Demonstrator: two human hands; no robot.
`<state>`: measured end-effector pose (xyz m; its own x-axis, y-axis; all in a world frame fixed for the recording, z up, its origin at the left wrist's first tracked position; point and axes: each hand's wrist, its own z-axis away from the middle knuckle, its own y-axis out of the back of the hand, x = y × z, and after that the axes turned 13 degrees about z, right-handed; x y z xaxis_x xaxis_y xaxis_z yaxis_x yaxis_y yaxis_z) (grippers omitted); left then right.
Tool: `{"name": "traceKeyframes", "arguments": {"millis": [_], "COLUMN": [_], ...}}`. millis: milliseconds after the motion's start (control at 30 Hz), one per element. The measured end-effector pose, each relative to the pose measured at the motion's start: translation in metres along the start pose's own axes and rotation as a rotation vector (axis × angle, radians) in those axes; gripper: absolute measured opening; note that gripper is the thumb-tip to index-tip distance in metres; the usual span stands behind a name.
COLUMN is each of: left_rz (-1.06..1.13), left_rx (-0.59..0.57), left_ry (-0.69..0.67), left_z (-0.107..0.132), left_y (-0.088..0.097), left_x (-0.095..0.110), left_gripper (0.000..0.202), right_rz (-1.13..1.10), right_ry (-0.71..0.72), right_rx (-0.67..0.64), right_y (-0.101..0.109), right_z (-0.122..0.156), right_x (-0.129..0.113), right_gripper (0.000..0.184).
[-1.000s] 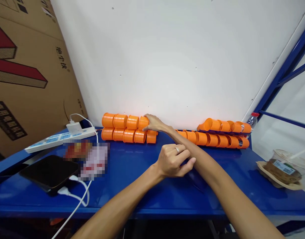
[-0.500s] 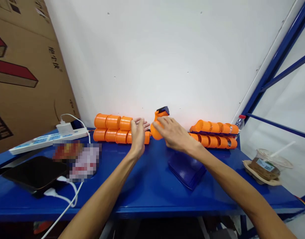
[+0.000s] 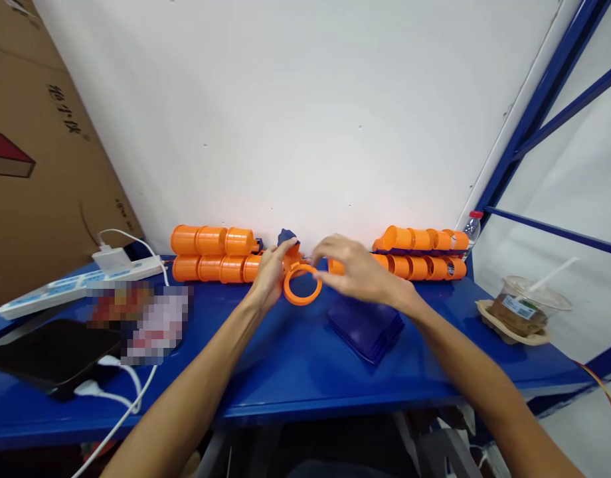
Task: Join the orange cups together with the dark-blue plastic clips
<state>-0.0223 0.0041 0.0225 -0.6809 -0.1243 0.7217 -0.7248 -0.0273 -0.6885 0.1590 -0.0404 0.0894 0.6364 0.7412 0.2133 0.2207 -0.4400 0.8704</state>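
Note:
My left hand (image 3: 271,272) is closed on an orange ring-ended piece (image 3: 291,300), with a dark blue part (image 3: 287,237) sticking up above the thumb. The round opening faces me, and the blue table shows through it. My right hand (image 3: 352,269) hovers just right of the ring, fingers curved and apart, holding nothing. Its thumb tip is close to the rim; whether it touches I cannot tell. To the left lie stacked orange cylinders (image 3: 210,240) in two rows. More orange cylinders (image 3: 420,239) with dark blue strips are stacked at right. Below my right hand sits a dark blue folded stack (image 3: 366,332).
A power strip (image 3: 76,285), a black device (image 3: 51,355) and white cables occupy the left side of the table (image 3: 275,392). A lidded drink cup (image 3: 522,305) stands at right, a bottle (image 3: 472,229) behind. A cardboard box (image 3: 41,153) rises at left.
The orange piece has passed from my right hand to my left and turned so its ring opening faces me. My right hand has let go and moved slightly right. The view has shifted.

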Motion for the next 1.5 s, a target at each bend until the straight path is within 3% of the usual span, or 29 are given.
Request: {"name": "traceKeyframes", "arguments": {"millis": [100, 167, 233, 367, 467, 533, 633, 733, 900, 1100, 1500], "left_rz": [0.031, 0.039, 0.042, 0.083, 0.106, 0.096, 0.066, 0.039, 0.047, 0.032, 0.027], "left_rx": [0.022, 0.049, 0.058, 0.056, 0.04, 0.03, 0.01, -0.015, -0.064, -0.054, -0.092], "left_ry": [0.075, 0.11, 0.128, 0.19, 0.275, 0.298, 0.303, 0.3, 0.382, 0.383, 0.331], "left_z": [-0.001, -0.001, 0.0, 0.002, 0.007, 0.01, 0.014, 0.015, 0.015, 0.016, 0.016], "left_y": [0.001, 0.001, 0.001, -0.002, -0.005, -0.008, -0.011, -0.011, -0.012, -0.012, -0.011], "left_x": [0.001, 0.0, 0.0, 0.0, 0.002, 0.004, 0.005, 0.005, 0.004, -0.007, -0.018], "left_gripper": [0.027, 0.028, 0.03, 0.028, 0.026, 0.024, 0.022, 0.022, 0.021, 0.019, 0.019], "right_rz": [0.118, 0.163, 0.166, 0.185, 0.087, -0.033, -0.109, -0.085, -0.027, 0.011, -0.012], "right_ry": [-0.308, -0.333, -0.32, -0.283, -0.231, -0.238, -0.381, -0.528, -0.547, -0.484, -0.451], "right_rx": [-0.273, -0.502, -0.64, -0.727, -0.639, -0.514, -0.278, -0.141, 0.011, 0.032, 0.068], "right_y": [0.003, -0.005, -0.015, -0.031, -0.033, -0.032, -0.031, -0.032, -0.043, -0.054, -0.056], "right_z": [0.011, 0.02, 0.028, 0.036, 0.037, 0.038, 0.039, 0.038, 0.035, 0.034, 0.034], "right_x": [0.025, 0.033, 0.034, 0.025, 0.028, 0.037, 0.051, 0.058, 0.051, 0.036, 0.025], "right_gripper": [0.014, 0.02, 0.023, 0.014, 0.007, 0.006, 0.008, 0.01, 0.015, 0.019, 0.024]}}
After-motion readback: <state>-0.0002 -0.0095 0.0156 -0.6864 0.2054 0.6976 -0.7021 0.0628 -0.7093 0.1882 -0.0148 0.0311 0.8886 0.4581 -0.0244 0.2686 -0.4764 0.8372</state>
